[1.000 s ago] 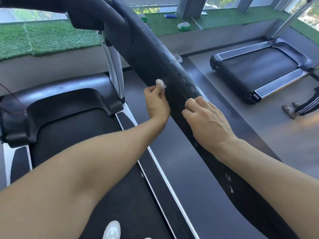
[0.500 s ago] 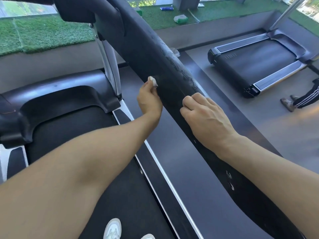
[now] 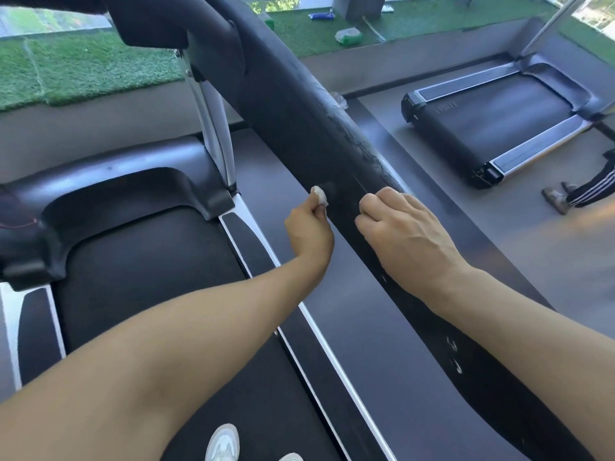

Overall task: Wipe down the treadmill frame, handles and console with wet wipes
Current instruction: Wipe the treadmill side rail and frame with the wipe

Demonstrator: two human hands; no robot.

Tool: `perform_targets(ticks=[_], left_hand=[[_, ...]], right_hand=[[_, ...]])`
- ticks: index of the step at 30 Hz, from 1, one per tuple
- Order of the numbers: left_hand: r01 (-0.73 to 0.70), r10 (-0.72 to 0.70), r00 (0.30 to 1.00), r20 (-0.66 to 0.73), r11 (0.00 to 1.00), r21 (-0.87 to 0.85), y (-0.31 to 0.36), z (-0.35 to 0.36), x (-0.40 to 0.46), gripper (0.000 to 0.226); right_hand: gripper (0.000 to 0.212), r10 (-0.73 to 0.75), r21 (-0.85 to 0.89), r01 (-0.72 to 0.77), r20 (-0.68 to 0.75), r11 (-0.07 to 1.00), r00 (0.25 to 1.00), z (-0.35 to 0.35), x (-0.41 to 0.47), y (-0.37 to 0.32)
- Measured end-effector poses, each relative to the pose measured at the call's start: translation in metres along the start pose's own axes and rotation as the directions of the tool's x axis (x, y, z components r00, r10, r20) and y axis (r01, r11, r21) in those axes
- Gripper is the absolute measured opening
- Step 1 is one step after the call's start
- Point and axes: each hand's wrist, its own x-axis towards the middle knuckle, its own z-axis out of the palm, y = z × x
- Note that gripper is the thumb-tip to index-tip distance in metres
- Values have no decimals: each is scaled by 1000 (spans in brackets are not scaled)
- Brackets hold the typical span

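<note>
Sliding back down the long black padded treadmill handrail [image 3: 299, 104], the left hand [image 3: 307, 232] is pinching a small white wadded wet wipe [image 3: 320, 195] against it while the right hand [image 3: 404, 237], at 3 o'clock, is curling over the rail.

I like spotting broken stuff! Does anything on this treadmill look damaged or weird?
Yes. The black handrail has a worn, flaky grey patch along its top edge, just above the right hand. The left hand pinches a small white wipe against the rail beside it.
</note>
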Motion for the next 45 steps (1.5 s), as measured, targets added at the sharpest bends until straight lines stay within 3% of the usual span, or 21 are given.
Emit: perform_targets(ticks=[11,14,16,21,27,30,34,37,40,43,45], left_hand=[[-68,70,986,153,998,-15,-1,-3,-39,29],[-73,78,985,152,997,-37,3,-2,-55,32],[-75,82,987,141,996,-53,6,0,-64,32],[-99,105,992,77,992,-80,11,11,-94,38],[-148,162,983,84,978,-149,13,14,-128,25],[-137,135,991,-20,970,-199,18,20,-120,26],[-114,91,979,-183,986,-118,37,16,-74,40],[-146,135,968,-210,989,-39,44,7,-45,42],[-168,167,972,-166,986,10,38,10,-63,33],[-239,239,970,-37,971,-4,22,13,-103,27],[-266,266,964,17,963,-41,16,13,-114,25]], right_hand=[[38,-46,8,47,-58,999,997,0,-3,-1],[36,-71,18,73,-60,997,996,-7,-5,-1],[21,-68,32,70,-48,997,997,-12,-9,1],[27,-15,71,12,47,997,999,-30,-35,4],[19,-48,87,40,90,995,995,-44,-65,13],[25,-50,51,45,109,998,993,-45,-69,12],[24,-64,19,62,132,998,989,-43,-67,13],[22,-73,11,73,129,997,989,-41,-65,13],[21,-76,35,73,108,997,991,-40,-65,14],[16,-86,59,83,60,995,994,-37,-66,15],[23,-100,58,98,35,993,994,-35,-67,15]])
